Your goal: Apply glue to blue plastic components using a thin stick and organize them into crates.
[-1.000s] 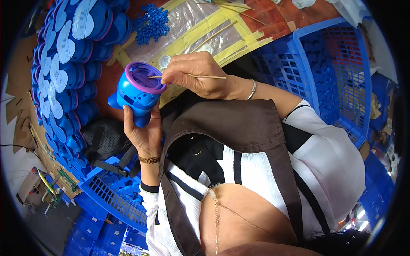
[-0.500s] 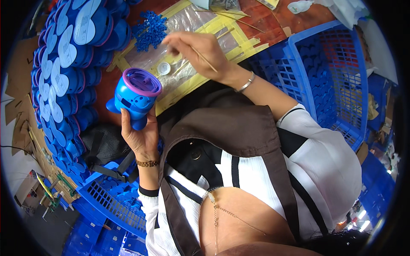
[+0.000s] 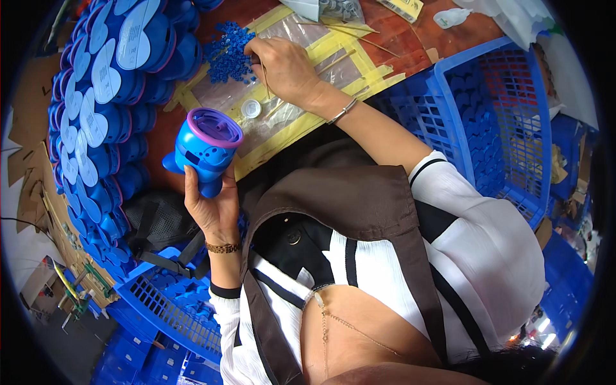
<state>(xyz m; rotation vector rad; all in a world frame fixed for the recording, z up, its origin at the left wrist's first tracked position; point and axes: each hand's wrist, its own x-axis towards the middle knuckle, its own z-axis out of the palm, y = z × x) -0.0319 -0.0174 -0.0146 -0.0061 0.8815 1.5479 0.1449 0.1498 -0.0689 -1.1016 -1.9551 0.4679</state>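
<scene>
My left hand (image 3: pixel 215 210) is wrapped round the lower part of a blue plastic toy body (image 3: pixel 202 154), cup-shaped with a purple rim. Its open top tilts up toward me, and some purple and blue parts show inside. At the edge of a heap of tiny blue plastic pieces (image 3: pixel 226 58), my right hand (image 3: pixel 287 72) has its fingertips pinched together. A thin wooden stick (image 3: pixel 264 76) pokes out from under that hand. Whether a piece is between the fingertips is hidden. Just nearer than the right hand sits a small round white pot (image 3: pixel 251 108).
Stacked blue toy parts with pale blue labelled soles (image 3: pixel 96 83) rise along the left. Blue crates with blue parts stand at the right (image 3: pixel 449 115) and lower left (image 3: pixel 144 292). Yellow tape (image 3: pixel 282 138) edges a clear sheet on the red table (image 3: pixel 443 45). Thin sticks (image 3: pixel 378 46) lie farther back.
My right hand has moved left and away from me to the heap of tiny blue pieces, the stick still in it. My left hand holds the toy body in nearly the same place.
</scene>
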